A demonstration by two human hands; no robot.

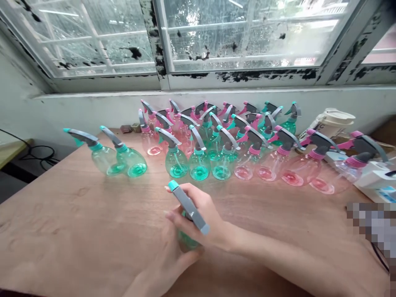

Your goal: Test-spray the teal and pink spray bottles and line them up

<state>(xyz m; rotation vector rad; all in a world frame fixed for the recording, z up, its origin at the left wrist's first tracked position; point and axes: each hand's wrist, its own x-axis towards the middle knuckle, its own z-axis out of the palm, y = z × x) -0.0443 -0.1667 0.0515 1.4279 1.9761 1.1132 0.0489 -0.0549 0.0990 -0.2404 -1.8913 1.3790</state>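
Head view: bench (pixel 77 231), then green bottle (pixel 187 242) over its near part, between both hands; left hand (pixel 171 251) curled round body, right hand (pixel 215 220) gripping grey spray head (pixel 189 208) from right, so nearer it; head's long axis slants far-left to near-right, teal nozzle (pixel 173 185) far end

Left hand (pixel 168 253), right hand (pixel 206 210) bare; forearms (pixel 272 253) seemingly bare.
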